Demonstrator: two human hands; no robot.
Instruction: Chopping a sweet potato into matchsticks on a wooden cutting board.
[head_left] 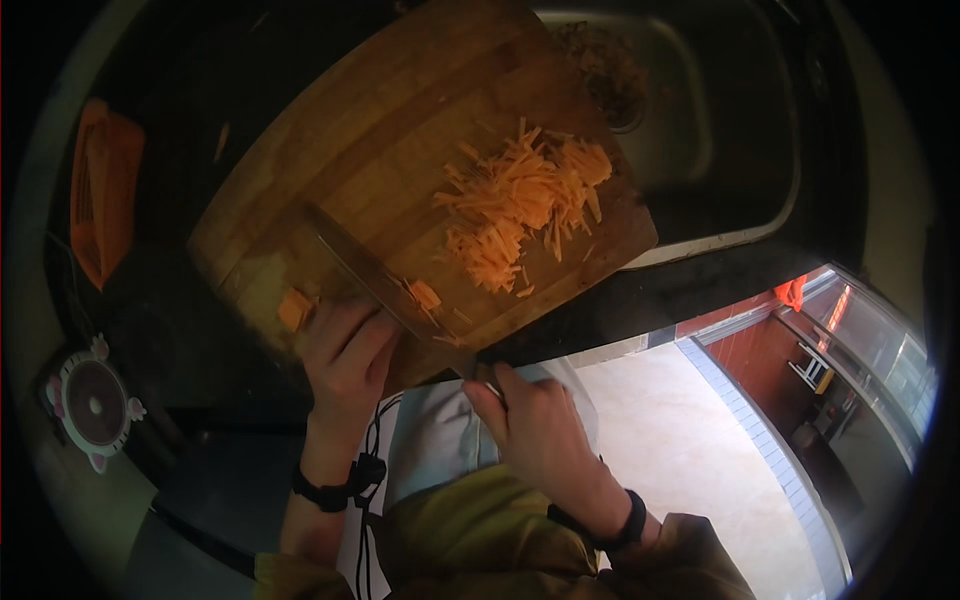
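Observation:
My right hand (540, 430) is wrapped round the handle of a kitchen knife (365, 268), whose blade slants up and left over a wooden cutting board (330, 130). My left hand (345, 350) lies just left of the blade at the board's near edge, fingers curled over a carrot piece (295, 309). One end of that piece shows beside the knuckles; the rest is hidden under the fingers. On the blade's other side lie a few cut carrot strips (425, 294). A loose heap of carrot shreds (525, 195) covers the board's right part.
Beyond the board's right side is a metal sink (740, 130), where a bowl of brownish scraps (605, 75) sits partly behind the board. An orange slotted basket (105, 190) stands far left on the dark counter. Below it is a round, animal-shaped object (95, 400).

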